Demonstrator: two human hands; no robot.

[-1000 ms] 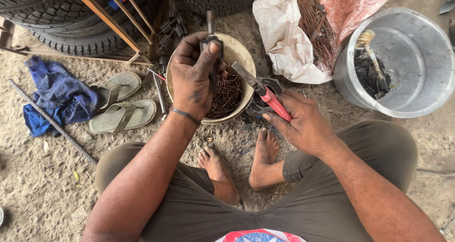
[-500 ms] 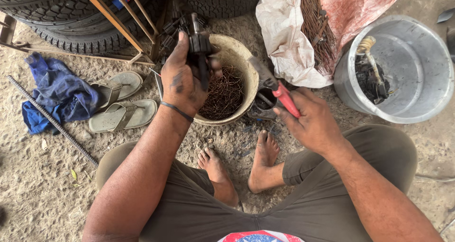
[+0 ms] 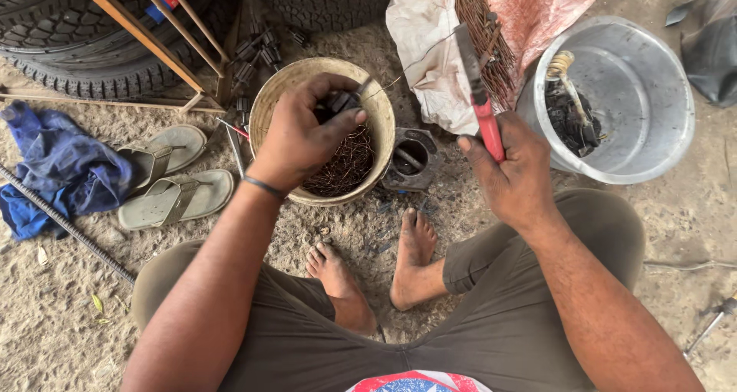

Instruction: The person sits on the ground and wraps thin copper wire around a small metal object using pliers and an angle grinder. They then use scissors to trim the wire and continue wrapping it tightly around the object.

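A person sits on sandy ground, seen from above, knees spread and two bare feet [image 3: 376, 265] together between them. The left hand [image 3: 303, 135] hangs over a round tan bowl [image 3: 269, 108] just beyond the feet; its fingers and thumb are curled tight, pinching a small dark metal part [image 3: 339, 102] above the tangle of thin rusty wires [image 3: 347, 162] filling the bowl. A dark band circles that wrist. The right hand [image 3: 510, 177] is raised to the right of the bowl, fingers wrapped closed round the red handle of a knife [image 3: 477, 85], whose grey blade points away from the body (up in the view). Between the two hands, touching the bowl's right side, stands a small dark metal cup [image 3: 411, 158]. Left of the bowl lie a pair of grey sandals [image 3: 165, 177], and further left a crumpled blue cloth [image 3: 61, 173] with a steel rod [image 3: 69, 227] slanting past it. To the right stands a large grey bucket [image 3: 660, 108] holding dark scraps. Beyond the bowl a pale sack [image 3: 430, 46] spills more rusty wires, and black tyres [image 3: 77, 39] with an orange frame [image 3: 146, 35] line the far edge.
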